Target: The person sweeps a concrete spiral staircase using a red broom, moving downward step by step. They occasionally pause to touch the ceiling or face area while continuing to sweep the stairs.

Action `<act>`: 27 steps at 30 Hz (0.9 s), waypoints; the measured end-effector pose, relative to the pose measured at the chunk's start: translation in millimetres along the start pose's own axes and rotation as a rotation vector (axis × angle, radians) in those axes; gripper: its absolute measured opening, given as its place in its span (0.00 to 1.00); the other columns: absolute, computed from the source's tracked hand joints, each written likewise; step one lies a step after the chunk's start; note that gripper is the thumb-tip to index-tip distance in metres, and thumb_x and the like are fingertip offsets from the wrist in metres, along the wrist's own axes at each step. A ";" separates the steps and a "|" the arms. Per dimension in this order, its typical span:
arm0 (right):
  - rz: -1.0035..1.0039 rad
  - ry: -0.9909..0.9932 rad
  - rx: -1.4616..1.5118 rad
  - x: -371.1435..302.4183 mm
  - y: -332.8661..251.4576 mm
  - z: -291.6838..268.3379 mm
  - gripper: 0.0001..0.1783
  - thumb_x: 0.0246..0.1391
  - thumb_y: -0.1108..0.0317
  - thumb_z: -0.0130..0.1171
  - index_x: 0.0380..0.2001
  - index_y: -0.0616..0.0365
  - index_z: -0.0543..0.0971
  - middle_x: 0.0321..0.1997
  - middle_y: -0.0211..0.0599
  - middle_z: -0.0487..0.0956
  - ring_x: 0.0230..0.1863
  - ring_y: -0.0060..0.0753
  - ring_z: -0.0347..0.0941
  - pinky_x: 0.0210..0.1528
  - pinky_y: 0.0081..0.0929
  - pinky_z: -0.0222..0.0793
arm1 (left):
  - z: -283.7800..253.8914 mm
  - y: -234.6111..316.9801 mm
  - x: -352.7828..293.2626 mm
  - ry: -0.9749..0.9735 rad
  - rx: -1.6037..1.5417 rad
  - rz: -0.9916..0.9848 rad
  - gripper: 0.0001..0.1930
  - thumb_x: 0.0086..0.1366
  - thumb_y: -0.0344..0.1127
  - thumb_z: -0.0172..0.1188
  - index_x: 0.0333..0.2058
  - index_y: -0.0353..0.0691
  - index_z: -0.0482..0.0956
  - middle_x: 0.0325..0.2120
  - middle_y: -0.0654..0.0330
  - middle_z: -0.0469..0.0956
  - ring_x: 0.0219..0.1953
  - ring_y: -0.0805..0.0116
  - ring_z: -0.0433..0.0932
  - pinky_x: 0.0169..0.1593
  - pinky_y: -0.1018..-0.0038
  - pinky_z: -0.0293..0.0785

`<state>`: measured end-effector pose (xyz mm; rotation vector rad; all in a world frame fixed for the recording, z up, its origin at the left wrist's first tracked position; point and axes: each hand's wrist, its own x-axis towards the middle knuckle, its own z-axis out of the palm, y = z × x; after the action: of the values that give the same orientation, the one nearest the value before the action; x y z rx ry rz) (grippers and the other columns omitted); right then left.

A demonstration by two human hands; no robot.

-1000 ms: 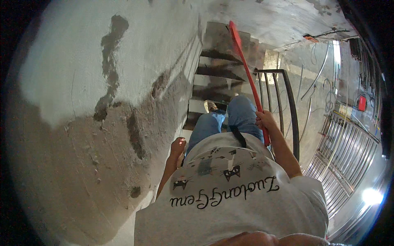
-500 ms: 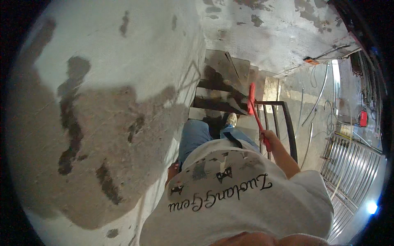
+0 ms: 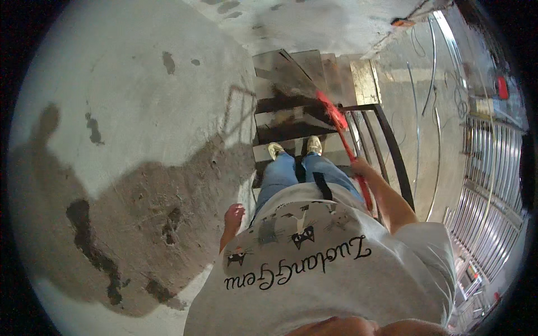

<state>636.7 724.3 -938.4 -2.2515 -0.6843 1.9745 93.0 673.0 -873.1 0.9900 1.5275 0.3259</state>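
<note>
My right hand [image 3: 363, 166] is closed round the handle of a red broom [image 3: 334, 115]. The broom's head points ahead, over the steps beside the black handrail [image 3: 395, 137], while the handle's end reaches back next to my shirt. On my left, my left hand [image 3: 234, 213] hangs close to the wall with its fingers curled in, and nothing shows in it. Both my shoes are in view on the dark stairs [image 3: 286, 131].
A stained grey wall [image 3: 151, 106] rises along the left side, with my shadow on it. Beyond the railing, a lower floor [image 3: 412, 162] has loose cables, a stack of shiny metal bars [image 3: 487, 190] and a red object [image 3: 502, 88].
Both feet now show on the steps, and the view has shifted. The broom's head has tilted left, with its handle drawn back closer to me. My left hand has come further into sight.
</note>
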 end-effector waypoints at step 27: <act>-0.218 0.067 0.105 19.0 -31.3 20.8 0.23 0.40 0.66 0.52 0.43 0.58 0.63 0.22 0.45 0.71 0.19 0.36 0.70 0.20 0.31 0.67 | -47.5 -40.0 16.7 -0.162 0.112 -0.263 0.16 0.54 0.38 0.53 0.40 0.38 0.68 0.33 0.55 0.73 0.36 0.67 0.72 0.38 0.72 0.69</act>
<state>609.4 754.6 -949.0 -2.0741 -0.7633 1.7833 35.3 677.1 -901.2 0.8663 1.5178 -0.0256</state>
